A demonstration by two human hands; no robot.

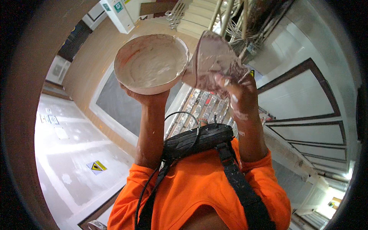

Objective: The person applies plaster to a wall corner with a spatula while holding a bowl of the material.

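Note:
My left hand (147, 96) holds a round bowl (161, 89) from below, its palm and fingers under the base. Wet, pinkish-grey plaster (157, 65) lies in it, smeared up the inner wall and over the rim. To the right of the bowl, my right hand (243, 94) is closed on a broad scraper (212, 57) thickly coated with plaster. The scraper's near edge is at the bowl's right rim; whether they touch I cannot tell. Its handle is mostly hidden by my fingers and the plaster. White plaster spots mark my right hand and wrist.
Below my hands is a plaster-spattered slatted platform (199, 107). A black bag (199, 138) on straps crosses my chest, with a thin cable looping above it. A pale panelled wall (303, 92) stands at right, poles (226, 19) and coiled cable at the far side, a white wall (73, 153) at left.

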